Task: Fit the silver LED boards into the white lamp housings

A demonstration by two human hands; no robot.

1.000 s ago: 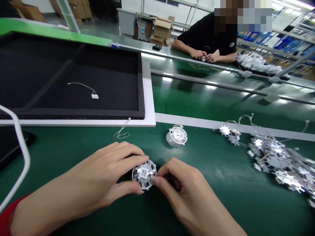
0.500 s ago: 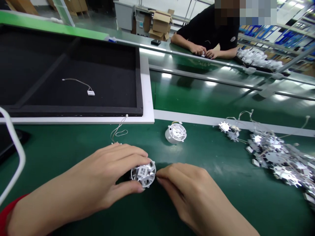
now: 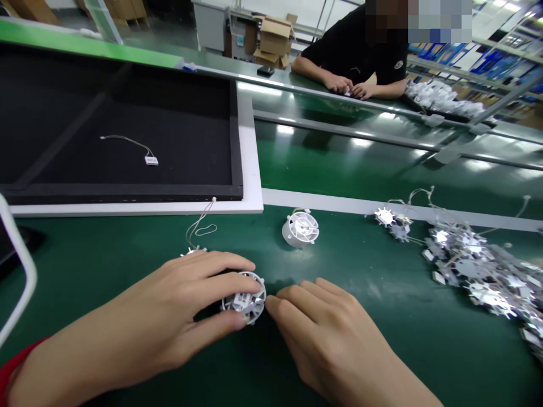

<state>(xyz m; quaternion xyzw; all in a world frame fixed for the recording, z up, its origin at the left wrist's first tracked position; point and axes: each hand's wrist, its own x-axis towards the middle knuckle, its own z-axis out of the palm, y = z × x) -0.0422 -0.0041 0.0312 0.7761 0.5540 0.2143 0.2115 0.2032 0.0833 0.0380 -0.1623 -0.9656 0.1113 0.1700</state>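
Observation:
My left hand (image 3: pixel 169 316) grips a small round white plastic housing (image 3: pixel 244 298) with radial fins and a square part in its middle, thumb below and fingers over its top. My right hand (image 3: pixel 326 333) lies just right of it on the green bench, fingers curled together, tips touching the housing's right edge. Nothing shows inside that hand. A second white finned housing (image 3: pixel 300 228) stands on the bench beyond my hands. A thin white wire (image 3: pixel 199 226) loops near the tray edge, leading behind my left fingers.
A big black tray with a white rim (image 3: pixel 250 169) lies at the back left, holding one wired connector (image 3: pixel 150 160). A heap of silvery star-shaped plates with wires (image 3: pixel 475 265) fills the right. Across the conveyor a person in black (image 3: pixel 360 56) works with both hands. A white tube (image 3: pixel 21 265) curves at the left edge.
The housing has tilted flatter in my left hand. My right hand has gone from pinching at its edge to resting lower, fingers laid against it. The view has shifted slightly.

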